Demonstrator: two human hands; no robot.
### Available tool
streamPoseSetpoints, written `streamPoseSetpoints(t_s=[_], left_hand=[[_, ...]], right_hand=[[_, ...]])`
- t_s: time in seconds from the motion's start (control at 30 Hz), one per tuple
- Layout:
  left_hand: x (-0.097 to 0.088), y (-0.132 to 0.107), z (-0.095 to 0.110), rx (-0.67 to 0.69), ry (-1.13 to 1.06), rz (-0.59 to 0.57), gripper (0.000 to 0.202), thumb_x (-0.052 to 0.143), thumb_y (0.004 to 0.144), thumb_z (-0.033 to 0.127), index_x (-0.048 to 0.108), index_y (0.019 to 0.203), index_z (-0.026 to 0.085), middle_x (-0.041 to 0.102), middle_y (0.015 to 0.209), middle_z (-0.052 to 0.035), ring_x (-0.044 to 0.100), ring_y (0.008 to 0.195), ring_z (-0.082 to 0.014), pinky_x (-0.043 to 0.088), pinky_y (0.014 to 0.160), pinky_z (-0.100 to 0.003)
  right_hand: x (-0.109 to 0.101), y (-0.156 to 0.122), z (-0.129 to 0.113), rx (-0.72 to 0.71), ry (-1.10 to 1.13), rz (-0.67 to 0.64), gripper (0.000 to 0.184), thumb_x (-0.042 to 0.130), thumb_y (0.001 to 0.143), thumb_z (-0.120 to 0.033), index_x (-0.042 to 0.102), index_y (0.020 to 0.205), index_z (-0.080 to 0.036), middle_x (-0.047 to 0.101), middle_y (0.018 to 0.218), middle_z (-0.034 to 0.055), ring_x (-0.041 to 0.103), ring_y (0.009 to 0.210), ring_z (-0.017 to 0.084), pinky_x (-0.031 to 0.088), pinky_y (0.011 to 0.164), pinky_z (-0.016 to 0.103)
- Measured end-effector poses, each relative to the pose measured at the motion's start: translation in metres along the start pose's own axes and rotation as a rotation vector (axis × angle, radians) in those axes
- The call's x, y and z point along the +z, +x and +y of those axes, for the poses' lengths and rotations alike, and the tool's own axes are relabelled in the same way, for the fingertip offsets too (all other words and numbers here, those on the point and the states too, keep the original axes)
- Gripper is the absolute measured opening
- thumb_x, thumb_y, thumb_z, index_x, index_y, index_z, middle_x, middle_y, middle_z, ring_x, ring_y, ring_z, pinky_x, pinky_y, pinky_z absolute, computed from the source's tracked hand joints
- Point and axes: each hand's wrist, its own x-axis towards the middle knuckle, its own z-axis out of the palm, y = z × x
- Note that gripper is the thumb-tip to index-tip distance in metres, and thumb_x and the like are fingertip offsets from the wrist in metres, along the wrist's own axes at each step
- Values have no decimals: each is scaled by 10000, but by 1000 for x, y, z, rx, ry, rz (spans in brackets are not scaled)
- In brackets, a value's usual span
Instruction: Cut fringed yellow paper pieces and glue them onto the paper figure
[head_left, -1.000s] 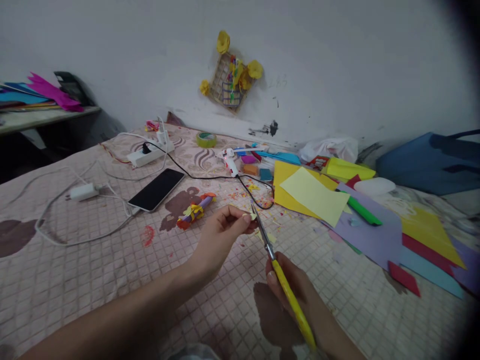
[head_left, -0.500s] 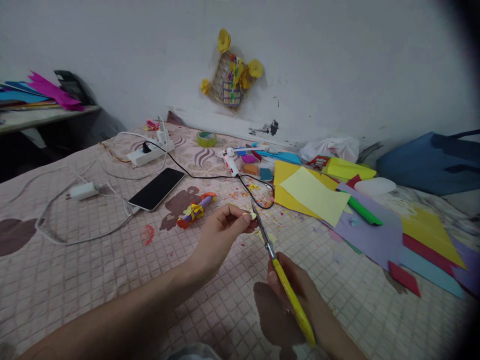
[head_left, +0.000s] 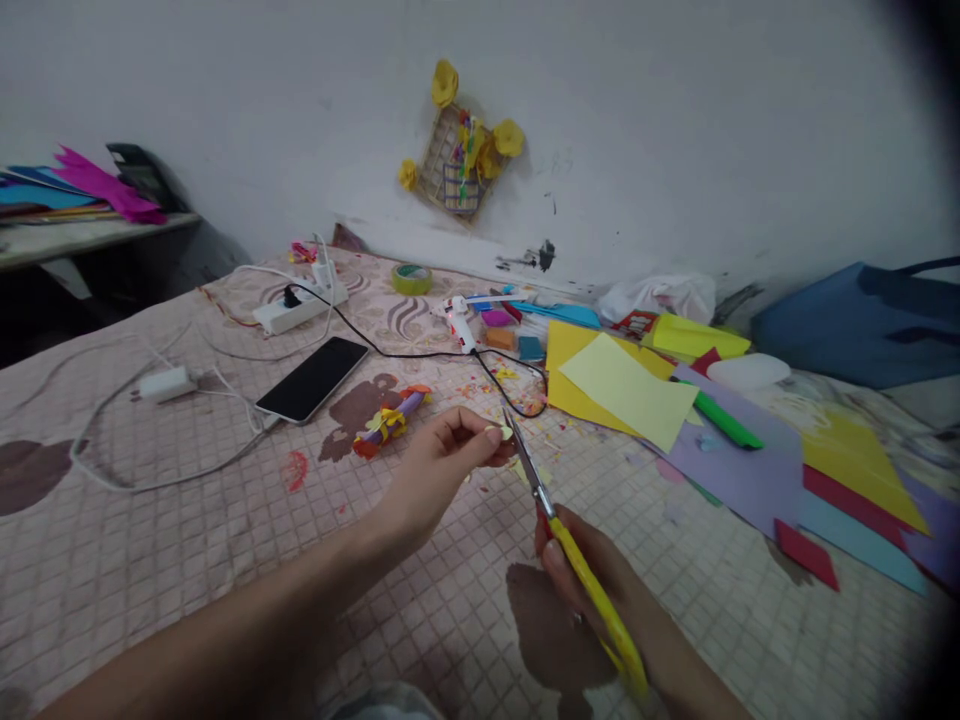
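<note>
Between thumb and fingers, my left hand (head_left: 457,450) pinches a small pale yellow paper piece (head_left: 505,433). My right hand (head_left: 589,560) is closed around the yellow handles of a pair of scissors (head_left: 536,485), whose blades point away from me with their tips right beside the paper piece. A pale yellow scrap (head_left: 534,470) lies on the cloth behind the blades. Left of my left hand rests a purple paper roll (head_left: 391,422) with orange ends and a yellow bow.
A phone (head_left: 313,379), a charger (head_left: 166,384) and a power strip (head_left: 300,308) with cables lie at left. Behind are a tape roll (head_left: 412,279) and a glue gun (head_left: 459,324) among paper bits. Coloured sheets (head_left: 630,390) and a green marker (head_left: 727,420) spread at right.
The scissor handles have spread slightly and shifted a little to the right, with my right hand. My left hand keeps its pinch on the paper piece in nearly the same place.
</note>
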Motion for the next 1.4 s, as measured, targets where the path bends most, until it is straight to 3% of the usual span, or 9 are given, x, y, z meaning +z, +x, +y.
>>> streamPoseSetpoints(t_s=[0.77, 1.1, 1.4], left_hand=[[-7, 6, 2, -20, 35, -56, 146, 674, 759, 247, 576, 725, 144, 683, 713, -2, 633, 677, -86, 500, 690, -216], [-6, 5, 2, -30, 4, -53, 142, 673, 759, 244, 579, 728, 142, 688, 726, -7, 634, 685, -94, 496, 700, -228], [3, -1, -2, -24, -141, 35, 136, 670, 751, 229, 581, 698, 142, 656, 714, 2, 610, 704, -99, 481, 709, -244]], right_hand=[[-5, 0, 8, 12, 37, -4, 244, 511, 831, -429, 497, 769, -193, 494, 660, -20, 451, 576, 124, 400, 538, 238], [-1, 3, 1, 31, 183, -13, 388, 506, 793, -561, 441, 669, -199, 430, 579, -39, 390, 520, 105, 345, 495, 231], [9, 1, -8, 14, 65, 47, 374, 460, 817, -555, 448, 709, -198, 448, 607, -23, 413, 541, 122, 356, 509, 250]])
